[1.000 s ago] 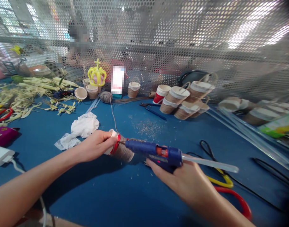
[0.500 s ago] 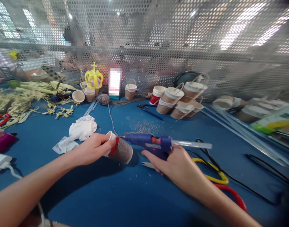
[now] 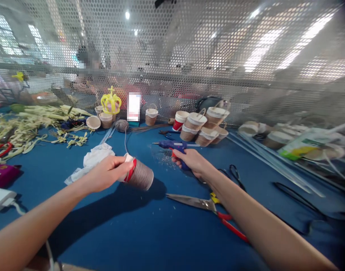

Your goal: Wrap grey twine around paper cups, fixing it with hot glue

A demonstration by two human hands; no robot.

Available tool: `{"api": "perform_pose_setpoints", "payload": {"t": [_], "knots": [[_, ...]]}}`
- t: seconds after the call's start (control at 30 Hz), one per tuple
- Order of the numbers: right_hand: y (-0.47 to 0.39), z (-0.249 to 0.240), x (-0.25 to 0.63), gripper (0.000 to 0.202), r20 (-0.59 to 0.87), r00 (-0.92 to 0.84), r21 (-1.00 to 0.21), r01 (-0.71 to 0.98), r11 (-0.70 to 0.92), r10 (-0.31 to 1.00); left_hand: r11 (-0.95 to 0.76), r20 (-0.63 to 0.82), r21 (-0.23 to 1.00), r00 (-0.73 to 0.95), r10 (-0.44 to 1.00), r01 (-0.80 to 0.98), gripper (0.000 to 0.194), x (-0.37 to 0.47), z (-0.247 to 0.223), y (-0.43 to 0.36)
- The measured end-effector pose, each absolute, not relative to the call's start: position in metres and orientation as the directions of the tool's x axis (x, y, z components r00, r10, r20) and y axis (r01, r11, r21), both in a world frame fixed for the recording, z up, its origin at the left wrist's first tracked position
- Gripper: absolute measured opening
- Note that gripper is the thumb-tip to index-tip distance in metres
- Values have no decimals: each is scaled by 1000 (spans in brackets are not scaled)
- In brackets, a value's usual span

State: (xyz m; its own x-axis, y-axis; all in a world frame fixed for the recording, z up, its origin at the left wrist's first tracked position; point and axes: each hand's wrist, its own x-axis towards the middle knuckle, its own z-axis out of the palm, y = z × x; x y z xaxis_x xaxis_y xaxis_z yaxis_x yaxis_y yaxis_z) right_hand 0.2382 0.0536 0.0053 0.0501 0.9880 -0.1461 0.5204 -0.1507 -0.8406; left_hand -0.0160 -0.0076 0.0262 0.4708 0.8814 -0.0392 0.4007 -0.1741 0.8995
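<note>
My left hand (image 3: 106,173) is closed on a paper cup (image 3: 142,175) that lies tilted on its side above the table. Grey-brown yarn wraps most of the cup, with a red band and white rim showing near my fingers. From the cup a strand of yarn runs back to a grey yarn ball (image 3: 122,125). My right hand (image 3: 189,161) grips a blue hot glue gun (image 3: 172,144) by its handle, a clear glue stick poking from its rear. The gun's nozzle points left, apart from the cup. Scissors (image 3: 195,202) with red and yellow handles lie below my right forearm.
Wrapped cups (image 3: 205,135) with handles stand stacked at the back right. Clear glue sticks (image 3: 274,162) and black cords lie at right. Crumpled white tissue (image 3: 97,155) is behind my left hand. Pale husks (image 3: 34,120) cover the back left. A perforated metal screen (image 3: 172,49) rises behind.
My right hand has moved the glue gun away from the cup, back toward the stacked cups, uncovering the scissors. My left hand still holds the cup, shifted slightly left.
</note>
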Motion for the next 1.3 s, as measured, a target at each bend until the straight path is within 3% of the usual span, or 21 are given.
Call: {"api": "perform_pose_setpoints", "payload": {"t": [0.2, 0.33, 0.37, 0.4, 0.47, 0.57, 0.7, 0.73, 0.77, 0.83, 0.9, 0.97, 1.03, 1.2, 1.3], "knots": [[59, 9, 235, 24, -21, 58, -695, 717, -57, 998, -173, -50, 899, 488, 871, 402, 36, -19, 35, -9], [32, 25, 221, 21, 36, -118, -675, 730, 111, 992, -151, -54, 916, 489, 870, 371, 37, -16, 43, -8], [23, 28, 215, 25, 6, -238, -700, 693, 174, 971, -141, -56, 921, 483, 874, 363, 36, -15, 45, -7], [14, 30, 209, 30, -82, -471, -792, 566, 230, 878, -134, -57, 926, 481, 875, 353, 35, -13, 47, -7], [0, 30, 199, 40, -136, -682, -912, 370, 179, 719, -125, -66, 931, 497, 866, 342, 35, -10, 53, -5], [-12, 24, 190, 43, -140, -652, -963, 263, 49, 745, -170, -25, 908, 454, 891, 384, 42, -9, 60, -3], [-13, 16, 187, 46, -24, -515, -998, 69, 13, 857, -296, 310, 881, 22, 951, 369, 36, -13, 55, -3], [-13, 15, 187, 47, 5, -487, -999, 28, 21, 873, -268, 295, 902, -31, 955, 339, 39, -12, 49, -4], [-13, 14, 185, 48, 28, -456, -999, 5, 34, 890, -197, 207, 933, -4, 978, 302, 43, -9, 41, -6], [-15, 11, 182, 51, 62, -389, -996, 41, 84, 919, -88, 51, 980, 205, 977, 176, 47, 0, 24, -11], [-18, 9, 178, 54, 81, -321, -976, 168, 141, 944, -15, 14, 1000, 379, 925, 0, 53, 10, 8, -16], [-21, 8, 177, 57, 83, -277, -938, 303, 169, 957, 54, -3, 992, 404, 915, -114, 57, 18, -2, -20], [-22, 8, 178, 57, 80, -308, -926, 329, 185, 948, 88, -9, 977, 369, 929, -196, 54, 21, -6, -22], [-14, 13, 185, 36, 50, -456, -995, -96, 7, 888, 252, -80, 908, 450, 889, -335, 50, 15, -7, -28], [-9, 13, 182, 45, -24, -556, -953, -240, -188, 831, 329, -59, 865, 575, 816, -378, 49, 14, -8, -32]]}}
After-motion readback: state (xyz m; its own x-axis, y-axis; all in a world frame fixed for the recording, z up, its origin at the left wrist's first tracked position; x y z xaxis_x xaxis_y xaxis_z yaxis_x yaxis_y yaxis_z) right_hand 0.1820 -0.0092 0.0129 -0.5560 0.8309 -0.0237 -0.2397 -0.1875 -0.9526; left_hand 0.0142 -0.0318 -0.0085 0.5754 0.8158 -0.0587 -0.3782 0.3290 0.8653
